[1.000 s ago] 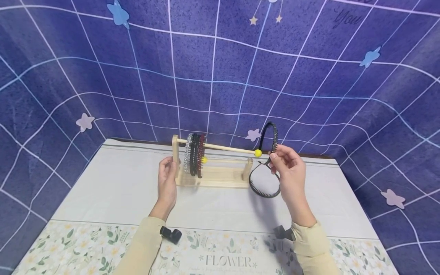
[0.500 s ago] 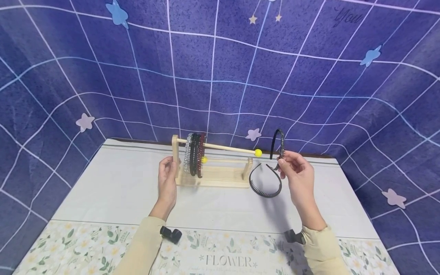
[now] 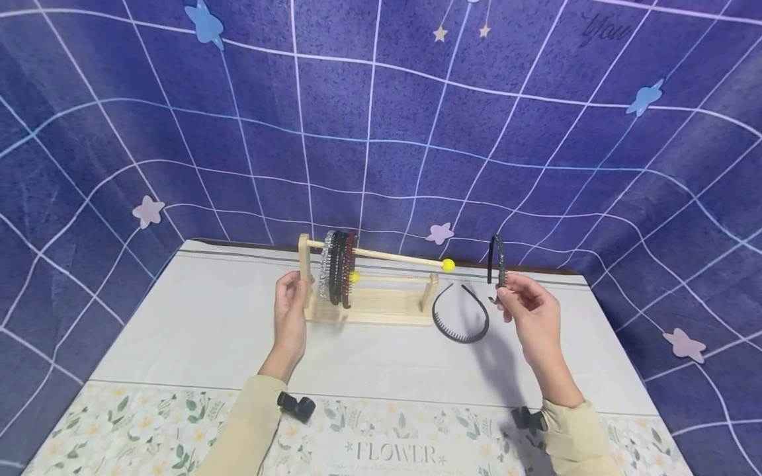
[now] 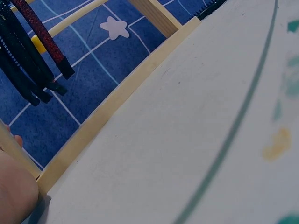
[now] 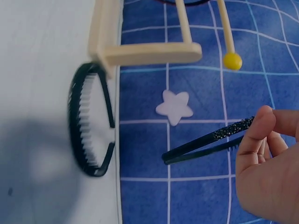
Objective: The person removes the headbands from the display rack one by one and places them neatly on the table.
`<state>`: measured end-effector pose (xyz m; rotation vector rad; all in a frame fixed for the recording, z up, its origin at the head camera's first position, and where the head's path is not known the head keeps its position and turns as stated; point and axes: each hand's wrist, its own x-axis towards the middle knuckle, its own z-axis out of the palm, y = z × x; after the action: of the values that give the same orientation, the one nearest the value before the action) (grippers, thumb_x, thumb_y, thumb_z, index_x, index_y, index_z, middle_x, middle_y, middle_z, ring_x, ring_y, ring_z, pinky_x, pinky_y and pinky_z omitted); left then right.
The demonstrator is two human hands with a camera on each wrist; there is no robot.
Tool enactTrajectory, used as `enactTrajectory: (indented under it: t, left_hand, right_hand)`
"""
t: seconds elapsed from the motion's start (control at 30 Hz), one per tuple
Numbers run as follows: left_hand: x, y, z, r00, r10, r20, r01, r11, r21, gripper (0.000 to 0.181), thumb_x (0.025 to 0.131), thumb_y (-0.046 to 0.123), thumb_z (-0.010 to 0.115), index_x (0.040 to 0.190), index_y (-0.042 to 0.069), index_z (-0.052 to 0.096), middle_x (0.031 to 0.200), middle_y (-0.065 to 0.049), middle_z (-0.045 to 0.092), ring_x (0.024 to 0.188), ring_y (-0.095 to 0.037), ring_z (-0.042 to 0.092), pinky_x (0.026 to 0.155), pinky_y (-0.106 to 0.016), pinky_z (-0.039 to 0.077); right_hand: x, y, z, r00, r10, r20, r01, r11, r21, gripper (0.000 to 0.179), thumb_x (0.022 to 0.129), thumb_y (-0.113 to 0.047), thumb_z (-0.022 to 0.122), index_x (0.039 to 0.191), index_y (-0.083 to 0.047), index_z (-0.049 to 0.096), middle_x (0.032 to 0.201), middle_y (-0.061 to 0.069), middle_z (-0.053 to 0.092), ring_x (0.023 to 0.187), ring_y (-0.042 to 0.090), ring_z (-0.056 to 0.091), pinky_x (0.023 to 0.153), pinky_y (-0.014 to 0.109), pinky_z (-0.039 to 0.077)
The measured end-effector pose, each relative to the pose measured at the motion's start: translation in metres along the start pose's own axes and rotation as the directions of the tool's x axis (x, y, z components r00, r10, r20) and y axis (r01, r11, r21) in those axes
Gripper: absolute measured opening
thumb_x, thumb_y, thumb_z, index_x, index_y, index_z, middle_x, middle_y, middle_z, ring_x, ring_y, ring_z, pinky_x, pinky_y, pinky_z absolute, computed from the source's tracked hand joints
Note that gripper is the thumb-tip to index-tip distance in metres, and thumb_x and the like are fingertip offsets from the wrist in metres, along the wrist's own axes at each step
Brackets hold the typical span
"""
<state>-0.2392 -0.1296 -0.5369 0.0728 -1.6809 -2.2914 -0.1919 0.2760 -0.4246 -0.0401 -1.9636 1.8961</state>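
Observation:
At the left end of a wooden headband stand (image 3: pixel 381 317), my left hand (image 3: pixel 290 314) grips the upright post, thumb in front and a fingertip showing behind it in the left wrist view. Several headbands (image 3: pixel 336 271), silver, black and dark red, hang together near the left of its upper rod (image 3: pixel 399 256). My right hand (image 3: pixel 532 314) pinches a black headband with sparkling studs (image 5: pixel 233 128) between thumb and fingers, held up right of the stand. Below and left of it, a black toothed headband (image 3: pixel 467 340) lies on the table beside the stand's right end.
A yellow ball (image 3: pixel 448 265) caps the upper rod's free right end, and another yellow ball (image 3: pixel 354 277) shows lower down behind the hanging headbands. A blue grid-patterned curtain (image 3: pixel 381 165) stands behind the white table cover (image 3: pixel 381 363), which has a floral front strip.
My right hand has moved right and slightly down with the studded headband, away from the rod's end and the lying headband. My left hand stays on the post.

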Motion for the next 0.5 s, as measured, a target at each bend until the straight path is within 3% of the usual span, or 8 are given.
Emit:
enactTrajectory:
  t: [0.17, 0.5]
  left_hand:
    - [0.0, 0.0, 0.0, 1.0, -0.006, 0.009, 0.005, 1.0, 0.024, 0.026, 0.12, 0.033, 0.046, 0.144, 0.024, 0.048, 0.158, -0.018, 0.054, 0.152, -0.025, 0.049, 0.132, -0.034, 0.031]
    - [0.0, 0.0, -0.001, 1.0, 0.001, 0.009, -0.002, 1.0, 0.015, 0.026, 0.12, 0.032, 0.047, 0.144, 0.023, 0.048, 0.157, -0.019, 0.054, 0.153, -0.032, 0.047, 0.132, -0.034, 0.031]
  right_hand:
    - [-0.001, 0.006, -0.018, 1.0, -0.001, 0.026, 0.005, 0.992, -0.125, 0.019, 0.1, 0.012, 0.073, 0.117, 0.006, 0.075, 0.09, -0.002, 0.075, 0.065, 0.007, 0.066, 0.052, 0.018, 0.052]
    - [0.001, 0.016, -0.05, 0.997, 0.0, 0.074, 0.018, 0.971, -0.24, 0.021, 0.1, 0.009, 0.073, 0.121, 0.012, 0.071, 0.093, -0.002, 0.077, 0.07, 0.006, 0.072, 0.054, 0.019, 0.056]
